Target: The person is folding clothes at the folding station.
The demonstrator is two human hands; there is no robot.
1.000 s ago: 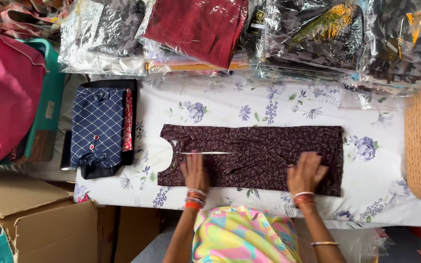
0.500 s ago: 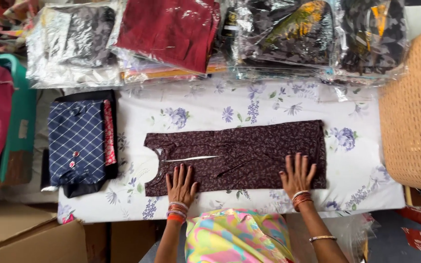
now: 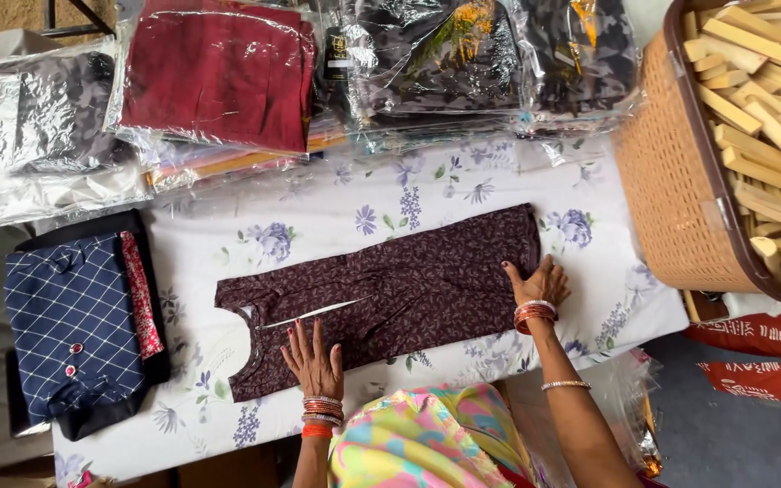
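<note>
White cloth printed with purple flowers (image 3: 318, 217) covers a table seen from above. On it, near the middle, lies a dark maroon garment with a fine leaf print (image 3: 409, 285), folded into a long strip, its rounded neckline toward the left end.

Both of the person's hands rest flat on the garment, palms down with fingers spread, gripping nothing. The left hand (image 3: 315, 360) presses near the neckline, along the front edge of the strip. The right hand (image 3: 538, 285) presses on the far right end, where the cloth meets the table cover. Both wrists carry red and silver bangles.

Left of the maroon garment, well apart from it, lies a folded navy garment with a white diamond check and a red strip along one side (image 3: 74, 321). Along the far edge of the table sit clothes packed in clear plastic, among them a deep red one (image 3: 219, 72) and a dark printed one (image 3: 445, 63). At the right stands a woven tan basket (image 3: 671, 190) filled with pale wooden sticks (image 3: 770, 108).
</note>
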